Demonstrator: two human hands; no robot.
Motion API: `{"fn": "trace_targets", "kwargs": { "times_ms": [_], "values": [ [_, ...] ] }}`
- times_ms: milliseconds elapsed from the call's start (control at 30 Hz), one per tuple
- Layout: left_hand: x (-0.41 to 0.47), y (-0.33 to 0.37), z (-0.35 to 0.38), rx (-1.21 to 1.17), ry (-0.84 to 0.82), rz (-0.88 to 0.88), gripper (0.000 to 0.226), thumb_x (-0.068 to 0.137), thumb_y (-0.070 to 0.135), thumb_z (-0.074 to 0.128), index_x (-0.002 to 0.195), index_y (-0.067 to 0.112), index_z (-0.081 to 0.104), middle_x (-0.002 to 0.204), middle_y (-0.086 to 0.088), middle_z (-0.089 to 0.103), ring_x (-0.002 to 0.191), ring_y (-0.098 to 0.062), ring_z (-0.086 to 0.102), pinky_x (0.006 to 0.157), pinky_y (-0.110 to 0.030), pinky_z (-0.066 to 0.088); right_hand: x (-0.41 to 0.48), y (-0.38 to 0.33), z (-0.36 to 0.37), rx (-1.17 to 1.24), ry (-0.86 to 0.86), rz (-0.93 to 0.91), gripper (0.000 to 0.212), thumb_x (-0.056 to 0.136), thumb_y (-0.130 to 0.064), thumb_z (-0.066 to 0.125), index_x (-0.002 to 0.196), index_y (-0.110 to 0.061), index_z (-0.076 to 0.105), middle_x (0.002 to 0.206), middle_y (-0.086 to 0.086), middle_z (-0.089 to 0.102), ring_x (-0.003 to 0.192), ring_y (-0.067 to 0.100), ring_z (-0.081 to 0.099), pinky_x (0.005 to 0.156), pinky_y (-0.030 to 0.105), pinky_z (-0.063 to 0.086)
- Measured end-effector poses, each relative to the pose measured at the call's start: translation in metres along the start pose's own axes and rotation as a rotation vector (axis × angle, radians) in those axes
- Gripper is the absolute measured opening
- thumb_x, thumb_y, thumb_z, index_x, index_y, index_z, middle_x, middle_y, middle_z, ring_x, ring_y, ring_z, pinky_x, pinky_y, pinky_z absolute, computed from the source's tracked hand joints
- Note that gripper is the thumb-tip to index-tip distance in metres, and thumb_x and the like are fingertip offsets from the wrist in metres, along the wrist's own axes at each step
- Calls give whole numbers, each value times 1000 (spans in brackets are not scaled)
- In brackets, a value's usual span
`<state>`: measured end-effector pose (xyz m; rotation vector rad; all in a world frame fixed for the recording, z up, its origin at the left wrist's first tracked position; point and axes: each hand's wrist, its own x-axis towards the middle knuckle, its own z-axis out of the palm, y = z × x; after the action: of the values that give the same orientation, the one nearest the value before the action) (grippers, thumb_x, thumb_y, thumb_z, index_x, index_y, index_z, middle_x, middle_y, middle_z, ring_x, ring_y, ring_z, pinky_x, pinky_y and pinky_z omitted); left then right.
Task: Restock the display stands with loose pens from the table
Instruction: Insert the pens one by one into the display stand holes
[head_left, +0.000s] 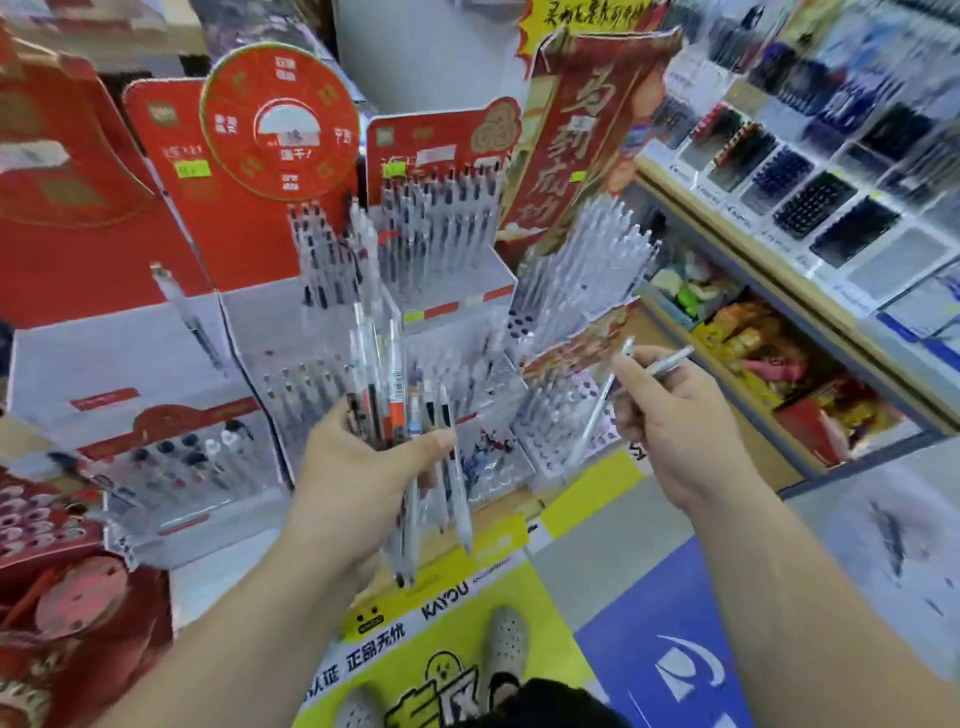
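Printed in black on the white strip of the yellow banner (545, 597): "KAYOU", and lower left "正品无忧". Down the tall red hanging sign (582, 150), in big gold characters: "马到成功". At the hub of the round red wheel card (280, 119): "速干!", blurred. Shelf price tags (737, 210) and yellow top sign (587, 13): too smeared to read.

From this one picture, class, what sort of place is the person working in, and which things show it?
Most likely a stationery shop: red display stands hold rows of pens, a shelf rack carries many more, and the left hand grips a loose bundle.
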<state>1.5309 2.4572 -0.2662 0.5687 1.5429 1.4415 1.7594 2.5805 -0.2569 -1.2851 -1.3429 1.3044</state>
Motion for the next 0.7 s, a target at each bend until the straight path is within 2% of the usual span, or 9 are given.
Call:
{"fn": "trace_targets", "kwargs": {
  "times_ms": [100,200,300,400,467,567,633,700],
  "values": [
    [1,-15,27,-1,35,-26,33,75,8,87,93,17,62,68,1,68,64,-23,63,66,-40,54,20,23,-36,-41,102,-1,5,101,-15,63,100,-11,65,54,4,50,50,17,43,52,33,37],
    [8,-30,63,-3,99,-48,36,74,12,89,96,20,62,73,1,70,73,-27,67,72,-45,56,45,45,-67,-156,108,-36,9,99,-14,64,90,-12,64,55,8,56,52,22,50,57,38,43],
    [15,-42,106,0,170,-58,38,73,14,90,99,20,63,76,-1,71,74,-27,70,73,-46,58,77,60,-94,-207,67,-87,12,97,-11,67,87,-13,60,59,11,61,53,20,59,57,36,49],
    [20,-54,147,9,250,-76,36,75,12,88,99,15,60,78,-10,68,72,-31,68,73,-48,58,110,74,-114,-272,-25,-136,18,96,-12,70,86,-18,58,66,19,64,57,20,67,57,39,55],
    [24,-63,168,23,285,-88,35,76,13,87,98,14,60,78,-12,67,73,-34,67,73,-49,58,129,89,-123,-358,-115,-148,21,94,-20,73,82,-26,57,67,10,68,63,25,70,60,44,57],
    [27,-73,190,26,354,-98,31,78,12,86,93,16,59,69,-6,65,66,-31,64,70,-48,56,154,111,-126,-360,-227,-114,18,91,-28,75,84,-35,61,74,0,71,73,23,72,69,51,58],
    [28,-77,199,-11,398,-99,30,78,7,84,87,15,57,63,-5,62,60,-28,60,68,-45,53,166,121,-121,-372,-274,-152,17,89,-29,77,83,-33,62,79,-5,71,78,21,71,71,49,57],
    [29,-81,205,-69,428,-110,28,78,5,83,87,13,58,64,-5,62,57,-25,59,69,-44,53,174,126,-114,-403,-293,-183,25,90,-25,78,78,-35,59,76,-12,66,73,15,64,70,43,54]
  ]
}}
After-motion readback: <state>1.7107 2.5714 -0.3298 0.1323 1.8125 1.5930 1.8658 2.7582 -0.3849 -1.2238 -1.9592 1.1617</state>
